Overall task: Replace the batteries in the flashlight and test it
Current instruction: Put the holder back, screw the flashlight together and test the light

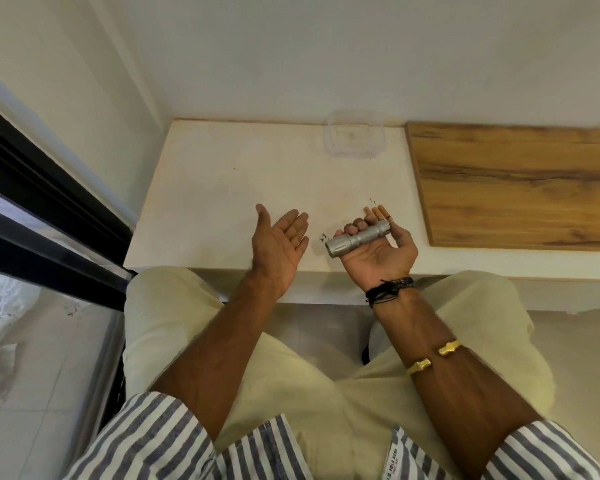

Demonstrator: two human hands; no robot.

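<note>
While the silver flashlight (pixel 358 239) lies in the upturned right grip (pixel 378 258), fingers curled round its barrel just right of the frame's centre, three batteries (pixel 378 213) rest on the white bench (pixel 222 188) just beyond. The left grip (pixel 280 241) is open, palm up, nearby. A clear tub (pixel 354 140) sits at the bench's back edge, near a wooden board (pixel 516 181).

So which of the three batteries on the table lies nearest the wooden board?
The rightmost battery, at the end of the row. The middle battery and the left battery lie farther from the wooden board.
</note>
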